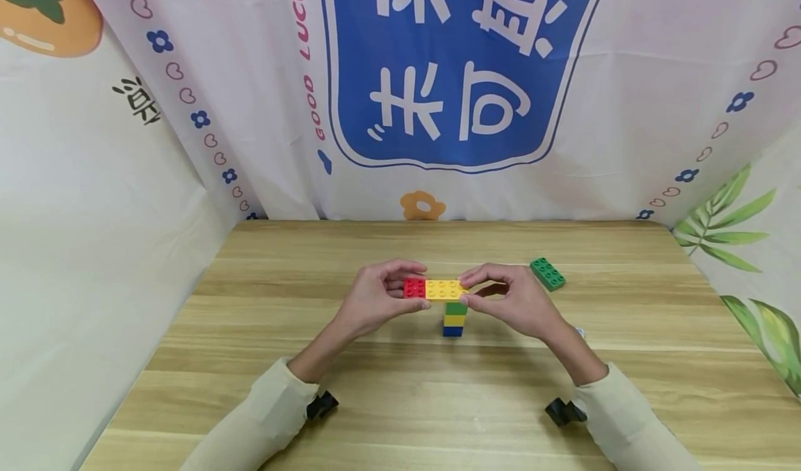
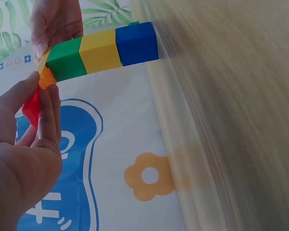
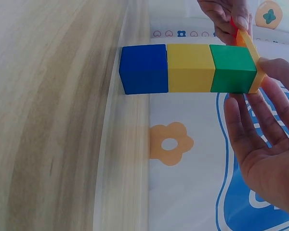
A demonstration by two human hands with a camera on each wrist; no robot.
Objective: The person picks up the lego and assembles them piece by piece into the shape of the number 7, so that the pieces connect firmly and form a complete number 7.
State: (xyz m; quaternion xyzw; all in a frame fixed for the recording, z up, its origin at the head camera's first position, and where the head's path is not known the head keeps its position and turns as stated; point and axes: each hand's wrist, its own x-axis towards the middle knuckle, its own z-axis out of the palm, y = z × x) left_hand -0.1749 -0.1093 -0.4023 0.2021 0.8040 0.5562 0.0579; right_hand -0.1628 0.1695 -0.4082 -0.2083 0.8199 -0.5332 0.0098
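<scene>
An upright stack of a blue brick point(image 3: 144, 69), a yellow brick point(image 3: 190, 68) and a green brick point(image 3: 232, 69) stands on the wooden table, blue lowest. Across its top lies a thin yellow plate point(image 1: 443, 290), reaching out to the left past the stack. At the plate's left end is a red brick point(image 1: 414, 288), studs up. My left hand point(image 1: 373, 293) pinches the red brick near where it meets the plate, thumb in front, fingers behind. The plate's right end, over the stack, is pinched between thumb and fingers of my right hand point(image 1: 516, 300).
A loose green brick point(image 1: 547, 274) lies on the table point(image 1: 400, 401) beyond my right hand. Behind the right wrist, a small whitish thing point(image 1: 580, 332) is mostly hidden. A printed cloth point(image 1: 269, 109) hangs along the table's back edge. Black wrist mounts point(image 1: 322, 405) show below both sleeves.
</scene>
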